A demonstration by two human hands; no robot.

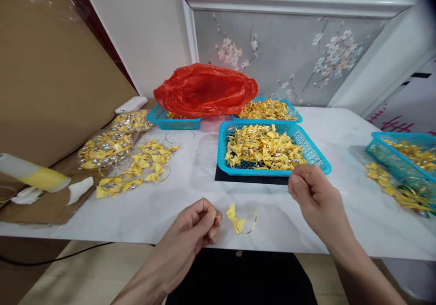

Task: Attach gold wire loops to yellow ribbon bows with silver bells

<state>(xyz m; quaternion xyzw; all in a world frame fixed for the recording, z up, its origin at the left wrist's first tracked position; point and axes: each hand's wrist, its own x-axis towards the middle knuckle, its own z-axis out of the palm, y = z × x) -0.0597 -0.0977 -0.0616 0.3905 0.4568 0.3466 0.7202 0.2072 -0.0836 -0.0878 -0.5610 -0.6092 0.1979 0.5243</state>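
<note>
Where left hand (197,225) pinches: small yellow bow (236,219) on thin gold loop (250,218).

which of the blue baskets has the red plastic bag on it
The back-left basket: the red bag lies over it, while the other three baskets stand uncovered, showing yellow bows.

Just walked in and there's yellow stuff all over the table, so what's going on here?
A person sits at a white table working with small yellow ribbon bows. The left hand pinches a thin gold loop with one yellow bow on it, and the right hand is closed, fingers pinched, by the nearest blue basket full of bows. More bows with gold loops lie spread on the left side; other blue baskets and a red plastic bag sit behind.
</note>
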